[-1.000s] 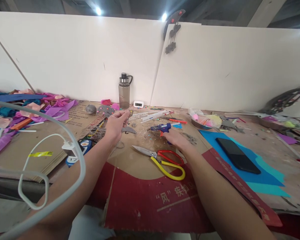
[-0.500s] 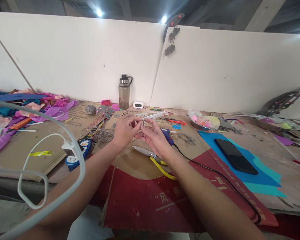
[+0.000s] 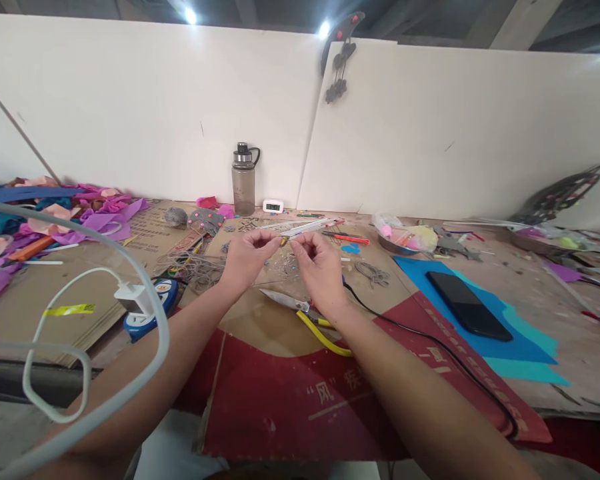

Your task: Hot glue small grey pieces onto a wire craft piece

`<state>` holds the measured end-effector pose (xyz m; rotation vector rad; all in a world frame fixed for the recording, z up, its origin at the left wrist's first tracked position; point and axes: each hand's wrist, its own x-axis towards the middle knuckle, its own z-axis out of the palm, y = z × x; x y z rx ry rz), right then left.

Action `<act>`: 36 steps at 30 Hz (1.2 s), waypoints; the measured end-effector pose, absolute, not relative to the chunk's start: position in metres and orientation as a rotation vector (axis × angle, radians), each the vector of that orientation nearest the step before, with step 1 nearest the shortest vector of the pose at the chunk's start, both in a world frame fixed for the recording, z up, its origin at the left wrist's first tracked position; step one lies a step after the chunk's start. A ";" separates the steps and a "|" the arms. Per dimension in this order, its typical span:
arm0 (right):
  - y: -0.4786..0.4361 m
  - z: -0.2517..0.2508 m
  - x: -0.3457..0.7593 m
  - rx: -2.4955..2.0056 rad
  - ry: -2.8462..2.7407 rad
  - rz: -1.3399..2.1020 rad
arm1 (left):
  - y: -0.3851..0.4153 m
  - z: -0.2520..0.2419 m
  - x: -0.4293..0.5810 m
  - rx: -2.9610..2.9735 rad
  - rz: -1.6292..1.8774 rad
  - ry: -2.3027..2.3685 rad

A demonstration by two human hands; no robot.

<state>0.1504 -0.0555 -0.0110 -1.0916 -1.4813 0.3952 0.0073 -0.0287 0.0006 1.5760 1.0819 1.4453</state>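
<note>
My left hand (image 3: 247,259) and my right hand (image 3: 321,268) are raised over the cardboard, fingertips pinched and a small gap between them. Whatever they hold is too small to make out. Just below them lie yellow-handled shears (image 3: 325,337), the blades pointing to the left. Behind my right wrist, a blue tool on a black cord (image 3: 410,328) is nearly all hidden. A coil of grey wire (image 3: 373,273) rests to the right, and a tangle of grey wire (image 3: 197,270) to the left.
A bottle (image 3: 243,183) and a small white clock (image 3: 273,206) stand by the white panel (image 3: 155,113). A black phone (image 3: 467,305) lies on blue sheets (image 3: 520,350) at right. On the left are a blue power strip (image 3: 147,323), a white cable (image 3: 143,273) and crumpled coloured paper (image 3: 100,223).
My hands were together with fingertips touching; now they are apart, the right one shifted to the right. The view has tilted slightly.
</note>
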 end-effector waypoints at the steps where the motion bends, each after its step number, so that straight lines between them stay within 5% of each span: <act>1: -0.056 -0.010 0.151 -1.105 -1.490 0.378 | -0.029 0.000 0.007 1.581 1.442 1.077; 17: -0.059 -0.003 0.149 -1.193 -1.550 0.118 | -0.034 0.005 0.009 1.605 1.389 1.043; 36: -0.055 -0.007 0.166 -1.205 -1.616 0.313 | -0.029 0.010 -0.002 1.663 1.119 0.881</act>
